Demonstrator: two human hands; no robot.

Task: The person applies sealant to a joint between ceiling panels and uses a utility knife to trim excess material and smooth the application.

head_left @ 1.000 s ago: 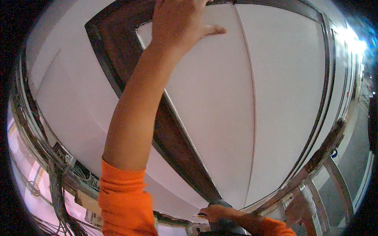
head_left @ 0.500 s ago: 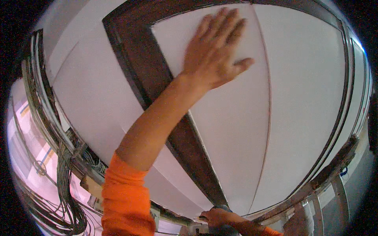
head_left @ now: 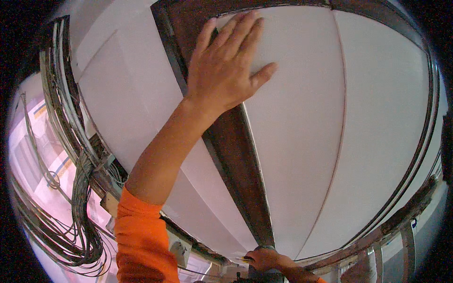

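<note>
My left hand (head_left: 224, 63) reaches up with its fingers spread. It overlaps the edge where a dark brown strip (head_left: 238, 155) meets a large white panel (head_left: 295, 118); whether the palm presses on the surface cannot be told. Nothing shows in it. At the bottom middle, near the narrow end of the strip, my right hand (head_left: 266, 258) has its fingers curled together. A small thin piece, partly yellowish, seems to poke out at its fingertips, too small to name. A dark rounded thing (head_left: 265, 273) sits right by this hand, mostly cut off by the lower edge.
A thin reddish seam (head_left: 344, 89) runs down the white panel. At the left hang bundles of grey and black cables (head_left: 85, 221) with loose loops. Dark trim (head_left: 417, 146) edges the panel on the right. Slatted upright pieces (head_left: 380, 259) stand at the lower right.
My left hand has shifted left across the white panel to the dark strip's edge. The whole view has swung slightly, so the panels sit further right. My right hand stays by the dark rounded thing.
</note>
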